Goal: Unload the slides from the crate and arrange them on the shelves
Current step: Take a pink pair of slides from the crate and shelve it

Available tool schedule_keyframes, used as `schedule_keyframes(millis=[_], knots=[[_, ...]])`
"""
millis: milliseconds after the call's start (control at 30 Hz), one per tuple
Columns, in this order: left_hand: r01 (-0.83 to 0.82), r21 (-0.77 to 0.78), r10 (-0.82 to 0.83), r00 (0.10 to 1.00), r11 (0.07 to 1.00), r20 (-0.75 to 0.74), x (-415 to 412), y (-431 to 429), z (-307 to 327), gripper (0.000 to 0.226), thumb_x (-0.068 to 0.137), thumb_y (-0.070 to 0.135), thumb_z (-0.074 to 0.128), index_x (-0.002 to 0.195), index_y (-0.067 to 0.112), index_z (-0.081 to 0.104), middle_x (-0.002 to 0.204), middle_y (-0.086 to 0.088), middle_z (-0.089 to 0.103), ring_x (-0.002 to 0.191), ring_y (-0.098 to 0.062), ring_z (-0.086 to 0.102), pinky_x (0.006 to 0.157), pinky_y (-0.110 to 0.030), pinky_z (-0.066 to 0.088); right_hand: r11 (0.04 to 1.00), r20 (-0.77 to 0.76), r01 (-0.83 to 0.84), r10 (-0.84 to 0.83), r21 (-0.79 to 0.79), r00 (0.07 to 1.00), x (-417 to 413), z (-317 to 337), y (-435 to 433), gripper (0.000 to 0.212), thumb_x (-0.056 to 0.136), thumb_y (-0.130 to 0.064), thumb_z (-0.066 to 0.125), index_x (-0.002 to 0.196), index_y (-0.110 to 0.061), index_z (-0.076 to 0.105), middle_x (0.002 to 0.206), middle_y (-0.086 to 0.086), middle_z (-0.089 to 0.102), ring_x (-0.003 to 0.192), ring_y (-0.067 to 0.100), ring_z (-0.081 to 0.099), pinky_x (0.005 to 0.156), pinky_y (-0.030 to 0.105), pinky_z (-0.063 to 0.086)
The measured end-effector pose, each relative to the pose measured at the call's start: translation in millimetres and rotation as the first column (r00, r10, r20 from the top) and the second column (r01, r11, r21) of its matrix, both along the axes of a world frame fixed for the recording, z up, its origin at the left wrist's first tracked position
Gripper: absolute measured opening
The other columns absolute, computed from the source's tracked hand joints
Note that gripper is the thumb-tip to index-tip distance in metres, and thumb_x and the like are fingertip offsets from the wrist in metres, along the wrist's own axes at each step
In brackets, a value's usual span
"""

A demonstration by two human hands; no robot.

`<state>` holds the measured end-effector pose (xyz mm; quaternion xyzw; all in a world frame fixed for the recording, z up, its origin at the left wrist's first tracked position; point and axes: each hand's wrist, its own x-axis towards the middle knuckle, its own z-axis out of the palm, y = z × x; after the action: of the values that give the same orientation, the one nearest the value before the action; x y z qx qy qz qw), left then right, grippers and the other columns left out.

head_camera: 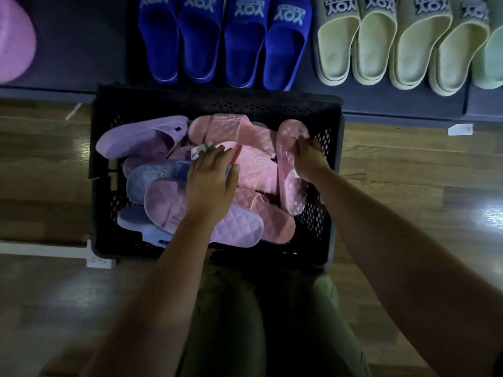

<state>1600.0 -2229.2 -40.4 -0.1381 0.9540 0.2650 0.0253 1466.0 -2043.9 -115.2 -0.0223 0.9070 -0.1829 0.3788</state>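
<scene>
A dark shelf [81, 50] spans the top of the frame, carrying a row of blue slides [223, 42] at upper centre and pale green slides [394, 44] at upper right, with a pink shape cut off at the upper left edge. Below it, on the wooden floor [40, 164], a black perforated crate [212, 104] fills the centre of the frame. Inside lies a jumble of slides: a lilac one [141, 140] at the left, pink quilted ones [245, 131] in the middle, a bluish one [155, 175] sole-up lower left.

The person's left hand [211, 183] lies flat on the pile at mid-crate, fingers spread and loose — resting on the pink slides, gripping nothing. The right hand [309, 159] is at the crate's right side, its fingers curled over the edge of a pink slide [290, 170] standing on its side, sole facing left; the fingertips press on the sole near its upper end.
</scene>
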Motion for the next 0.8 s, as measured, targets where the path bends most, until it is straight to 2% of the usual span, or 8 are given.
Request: schedule_keyframes(millis=[67, 133, 200, 300, 467, 600, 700, 800], knots=[[0.003, -0.007, -0.003, 1.0, 1.0, 0.008, 0, 1, -1, 0.038, 0.093, 0.028, 0.044, 0.118, 0.003, 0.06, 0.118, -0.018, 0.062, 0.111, -0.037, 0.057, 0.094, -0.048, 0.046, 0.998, -0.025, 0.057, -0.058, -0.023, 0.998, 3, -1, -1, 0.033, 0.098, -0.013, 0.041, 0.131, -0.007, 0.042, 0.135, 0.023, 0.037, 0.118, 0.037, 0.046, 0.094, 0.036, 0.04], [0.009, -0.013, -0.009, 1.0, 1.0, 0.023, 0, 2, -3, 0.04, 0.093, 0.028, 0.043, 0.118, 0.003, 0.061, 0.119, -0.018, 0.062, 0.111, -0.037, 0.058, 0.095, -0.048, 0.046, 0.987, 0.014, 0.148, -0.147, -0.069, 0.989, 3, -2, -2, 0.02, 0.099, -0.014, 0.042, 0.118, -0.009, 0.043, 0.116, 0.018, 0.042, 0.104, 0.036, 0.051, 0.078, 0.031, 0.041], [0.021, -0.012, -0.02, 0.999, 1.0, 0.043, 0, 2, -2, 0.042, 0.093, 0.03, 0.04, 0.119, 0.003, 0.06, 0.12, -0.017, 0.062, 0.112, -0.036, 0.057, 0.095, -0.049, 0.045, 0.979, 0.045, 0.164, -0.159, -0.118, 0.986, 4, -2, -3, 0.024, 0.099, -0.019, 0.044, 0.122, -0.011, 0.041, 0.116, 0.016, 0.043, 0.095, 0.027, 0.05, 0.067, 0.026, 0.036], [0.02, 0.003, -0.02, 0.999, 1.0, 0.033, -1, 3, 3, 0.042, 0.093, 0.029, 0.041, 0.12, 0.003, 0.059, 0.119, -0.017, 0.062, 0.111, -0.035, 0.057, 0.096, -0.048, 0.045, 0.978, 0.034, 0.108, -0.104, -0.178, 0.994, 10, 5, -6, 0.037, 0.097, -0.024, 0.05, 0.133, -0.016, 0.04, 0.133, 0.02, 0.034, 0.097, 0.024, 0.043, 0.079, 0.021, 0.035], [0.02, 0.031, -0.021, 1.0, 0.999, 0.013, 0, 2, 11, 0.042, 0.093, 0.028, 0.041, 0.12, 0.003, 0.06, 0.118, -0.017, 0.063, 0.11, -0.035, 0.057, 0.096, -0.045, 0.044, 0.982, 0.008, 0.094, -0.094, -0.164, 0.996, 15, 19, 6, 0.047, 0.091, -0.035, 0.059, 0.133, -0.02, 0.044, 0.129, 0.02, 0.035, 0.115, 0.037, 0.042, 0.095, 0.032, 0.039], [0.014, 0.048, -0.018, 0.997, 0.999, 0.072, 5, 3, 14, 0.047, 0.094, 0.033, 0.035, 0.125, 0.004, 0.058, 0.123, -0.016, 0.061, 0.113, -0.034, 0.056, 0.097, -0.046, 0.044, 0.969, -0.006, 0.05, -0.053, -0.24, 0.999, 24, 29, 15, 0.052, 0.089, -0.032, 0.063, 0.136, -0.027, 0.04, 0.104, 0.007, 0.047, 0.109, 0.028, 0.043, 0.087, 0.031, 0.039], [0.012, 0.048, -0.014, 0.999, 0.999, 0.052, 14, 6, 20, 0.046, 0.094, 0.031, 0.037, 0.121, 0.0, 0.059, 0.12, -0.019, 0.062, 0.111, -0.036, 0.058, 0.095, -0.045, 0.045, 0.966, -0.016, 0.045, -0.051, -0.256, 0.999, 29, 33, 15, 0.057, 0.086, -0.029, 0.067, 0.132, -0.019, 0.034, 0.093, 0.008, 0.054, 0.093, 0.028, 0.053, 0.086, 0.042, 0.049], [-0.003, 0.062, 0.0, 0.999, 0.998, 0.042, 22, 8, 23, 0.044, 0.094, 0.029, 0.04, 0.118, -0.002, 0.06, 0.119, -0.019, 0.063, 0.109, -0.036, 0.059, 0.093, -0.045, 0.046, 0.972, -0.01, 0.047, -0.051, -0.23, 0.999, 32, 34, 17, 0.056, 0.084, -0.026, 0.071, 0.124, -0.016, 0.033, 0.112, 0.013, 0.054, 0.108, 0.037, 0.05, 0.087, 0.037, 0.042]])
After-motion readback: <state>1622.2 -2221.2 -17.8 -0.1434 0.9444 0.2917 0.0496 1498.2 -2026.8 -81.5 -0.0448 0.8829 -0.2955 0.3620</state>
